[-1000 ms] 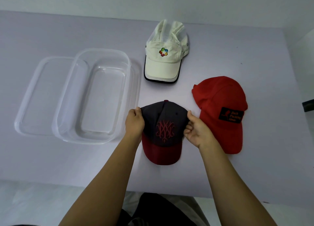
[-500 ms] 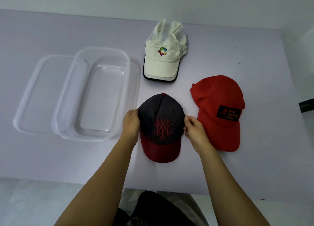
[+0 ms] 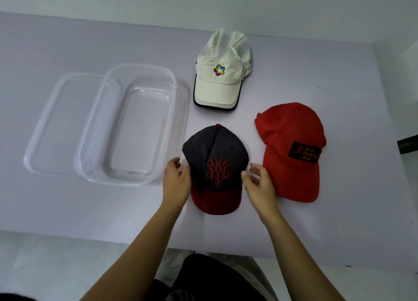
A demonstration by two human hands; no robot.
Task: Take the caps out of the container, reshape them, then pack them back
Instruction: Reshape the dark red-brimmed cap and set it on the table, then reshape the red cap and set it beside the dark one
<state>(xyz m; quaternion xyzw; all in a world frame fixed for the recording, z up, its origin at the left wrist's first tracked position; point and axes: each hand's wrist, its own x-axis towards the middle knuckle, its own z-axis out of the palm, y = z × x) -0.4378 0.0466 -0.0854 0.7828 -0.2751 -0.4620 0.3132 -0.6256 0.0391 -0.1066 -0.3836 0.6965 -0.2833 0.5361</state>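
A dark grey cap (image 3: 214, 155) with a red brim and red embroidery lies on the table in front of me, brim toward me. My left hand (image 3: 176, 181) is at its left side, fingers relaxed and just touching the edge. My right hand (image 3: 259, 183) is at its right side, fingers loosely spread, thumb near the crown. A red cap (image 3: 291, 151) with a black patch lies to the right. Farther back sits a white cap (image 3: 220, 83). The clear plastic container (image 3: 126, 121) stands empty at the left.
The container's clear lid (image 3: 52, 124) lies flat under and left of the container. The table's front edge (image 3: 90, 237) runs just below my forearms. A dark object (image 3: 407, 144) juts in at the right edge.
Both hands have let go of the dark cap's sides and drawn back a little toward me, fingers loosening. The cap's crown now stands rounder.
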